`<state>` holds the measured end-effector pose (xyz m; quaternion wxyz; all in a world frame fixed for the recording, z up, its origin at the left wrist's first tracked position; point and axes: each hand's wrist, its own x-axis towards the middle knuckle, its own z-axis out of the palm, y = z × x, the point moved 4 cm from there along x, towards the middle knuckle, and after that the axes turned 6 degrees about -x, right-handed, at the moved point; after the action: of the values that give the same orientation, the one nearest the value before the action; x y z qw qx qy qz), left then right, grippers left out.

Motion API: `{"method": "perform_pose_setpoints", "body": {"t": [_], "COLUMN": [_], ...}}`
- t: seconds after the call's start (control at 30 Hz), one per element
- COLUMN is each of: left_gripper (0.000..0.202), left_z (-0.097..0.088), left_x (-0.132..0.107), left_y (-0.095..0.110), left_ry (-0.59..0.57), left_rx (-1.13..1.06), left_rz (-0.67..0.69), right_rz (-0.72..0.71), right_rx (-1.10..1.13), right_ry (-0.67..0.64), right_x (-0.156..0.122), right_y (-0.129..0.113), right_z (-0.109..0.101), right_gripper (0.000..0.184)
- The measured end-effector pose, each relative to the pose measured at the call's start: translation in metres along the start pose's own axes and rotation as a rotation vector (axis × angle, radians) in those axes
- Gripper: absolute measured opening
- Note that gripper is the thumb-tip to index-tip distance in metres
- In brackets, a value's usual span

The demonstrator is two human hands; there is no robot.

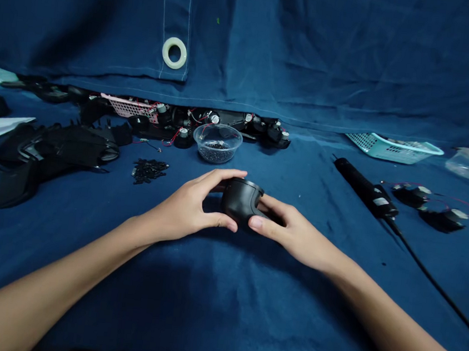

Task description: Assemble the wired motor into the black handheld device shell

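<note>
Item: black housing (240,201), gripped between both hands above the middle of the blue cloth (220,308).

The left hand (185,206) has its fingers (221,177) closed around the housing's left side, with the thumb beneath. The right hand (295,235) has its fingers (265,226) closed on the right side.

Beyond the left hand: a heap of small black parts (149,171) and a clear bowl (215,143) holding more.

Further back: wired black components (186,115) with red leads.

Far left: black molded pieces (52,159).

Right: a black cylindrical handle (363,186) with cable, two wired black units (430,207) and a teal basket (392,148).
</note>
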<state>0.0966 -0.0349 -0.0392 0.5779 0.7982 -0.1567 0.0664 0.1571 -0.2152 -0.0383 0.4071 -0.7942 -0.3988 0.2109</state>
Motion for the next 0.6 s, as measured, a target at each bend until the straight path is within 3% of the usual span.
{"method": "perform_pose_setpoints", "body": {"t": [0.2,0.37,0.6], "left_gripper": [0.065,0.06,0.055], "left_z": [-0.001,-0.001,0.006], "left_x": [0.002,0.003,0.0], "left_y": [-0.002,-0.01,-0.009], "left_ry": [0.014,0.024,0.038], "left_rx": [0.153,0.055,-0.026], "left_rz": [-0.003,-0.039,-0.109], "right_rz": [-0.031,-0.036,-0.035], "right_rx": [-0.289,-0.415,-0.557], "right_ry": [0.004,0.098,0.056], "right_x": [-0.004,-0.004,-0.009], "right_y": [-0.003,-0.003,-0.003], "right_z": [0.004,0.008,0.012], "right_gripper": [0.049,0.045,0.043]}}
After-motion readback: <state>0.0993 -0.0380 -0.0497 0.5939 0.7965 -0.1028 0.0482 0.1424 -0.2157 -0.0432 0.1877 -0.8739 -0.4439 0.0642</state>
